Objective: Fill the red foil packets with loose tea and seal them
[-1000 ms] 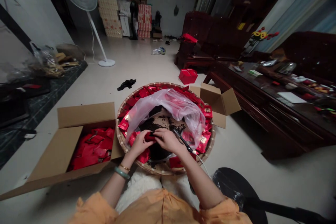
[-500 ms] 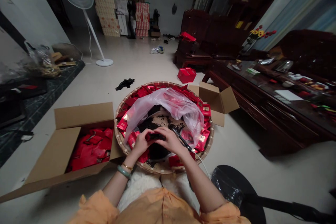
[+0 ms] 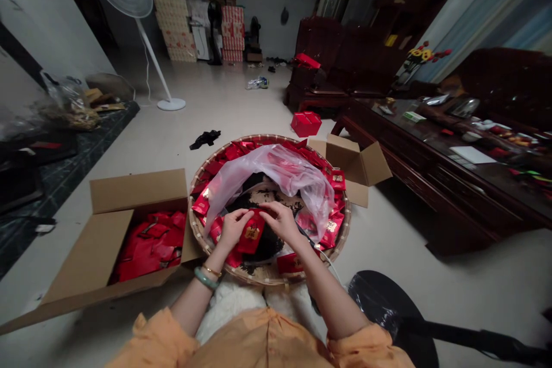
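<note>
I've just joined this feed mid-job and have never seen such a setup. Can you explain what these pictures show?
There is no machine: you see a person's own two bare hands. Every picture comes from one camera worn on the head, looking forward and down. The left hand and right hand hold a red packet with gold print by its upper end, over a round woven basket. In the basket lie loose dark shreds, a translucent plastic sheet and other red packets. To the left stands an open cardboard box with red pieces inside.
</note>
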Demonstrator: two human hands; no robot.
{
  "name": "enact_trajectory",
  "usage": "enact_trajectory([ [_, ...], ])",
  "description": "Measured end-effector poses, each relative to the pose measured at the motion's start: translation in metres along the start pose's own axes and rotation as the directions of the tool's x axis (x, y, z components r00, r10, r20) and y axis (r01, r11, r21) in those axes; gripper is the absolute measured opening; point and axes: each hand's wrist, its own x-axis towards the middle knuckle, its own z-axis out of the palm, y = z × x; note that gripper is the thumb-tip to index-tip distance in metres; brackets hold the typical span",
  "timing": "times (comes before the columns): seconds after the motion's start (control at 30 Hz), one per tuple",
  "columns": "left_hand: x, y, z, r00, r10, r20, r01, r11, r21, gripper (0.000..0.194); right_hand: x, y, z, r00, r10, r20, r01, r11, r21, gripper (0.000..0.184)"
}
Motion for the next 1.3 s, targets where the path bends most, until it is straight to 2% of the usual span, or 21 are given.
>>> enact_trajectory([
  [0.13, 0.002, 0.003, 0.001, 0.999, -0.042, 0.012, 0.042, 0.999, -0.011, 0.029, 0.003, 0.003, -0.003, 0.997, 0.022, 0.068, -0.025, 0.999, 0.046, 0.019],
  [0.33, 0.000, 0.004, 0.002, 0.999, -0.042, 0.034, 0.041, 0.999, 0.027, 0.031, 0.004, 0.009, 0.000, 0.977, 0.191, 0.093, -0.203, 0.968, 0.150, 0.019],
  [0.5, -0.003, 0.007, 0.007, 0.994, -0.107, -0.006, 0.106, 0.988, -0.109, 0.034, 0.004, 0.008, 0.004, 0.942, 0.307, 0.134, -0.334, 0.895, 0.296, 0.022],
  [0.6, -0.008, 0.010, 0.008, 0.974, -0.170, 0.146, 0.198, 0.960, -0.197, 0.041, 0.005, 0.009, 0.004, 0.926, 0.365, 0.097, -0.375, 0.857, 0.355, 0.022],
  [0.67, -0.012, 0.011, 0.007, 0.930, -0.203, 0.306, 0.269, 0.944, -0.190, 0.050, 0.005, 0.010, 0.003, 0.920, 0.389, 0.044, -0.377, 0.850, 0.367, 0.021],
  [0.73, -0.016, 0.011, 0.007, 0.886, -0.237, 0.398, 0.322, 0.933, -0.161, 0.058, 0.005, 0.010, -0.001, 0.930, 0.368, 0.010, -0.347, 0.867, 0.357, 0.019],
  [0.77, -0.017, 0.011, 0.006, 0.879, -0.247, 0.408, 0.330, 0.933, -0.146, 0.060, 0.005, 0.009, -0.003, 0.943, 0.333, 0.013, -0.318, 0.887, 0.336, 0.019],
  [0.87, -0.019, 0.008, 0.005, 0.912, -0.210, 0.351, 0.249, 0.966, -0.069, 0.056, 0.005, 0.001, -0.013, 0.979, 0.190, 0.076, -0.203, 0.952, 0.229, 0.021],
  [1.0, -0.017, 0.006, 0.002, 0.943, -0.142, 0.301, 0.125, 0.989, 0.076, 0.049, 0.004, -0.014, -0.026, 0.992, 0.059, 0.112, -0.059, 0.998, -0.002, 0.022],
  [1.13, -0.016, 0.008, 0.003, 0.955, -0.104, 0.277, 0.070, 0.989, 0.132, 0.046, 0.002, -0.020, -0.028, 0.992, -0.078, 0.098, 0.104, 0.950, -0.296, 0.019],
  [1.2, -0.016, 0.009, 0.005, 0.955, -0.087, 0.282, 0.049, 0.989, 0.141, 0.045, 0.001, -0.020, -0.026, 0.984, -0.123, 0.131, 0.164, 0.910, -0.381, 0.016],
  [1.3, -0.015, 0.009, 0.007, 0.949, -0.058, 0.310, -0.002, 0.982, 0.188, 0.041, 0.004, -0.021, -0.025, 0.975, -0.071, 0.210, 0.156, 0.892, -0.423, 0.018],
])
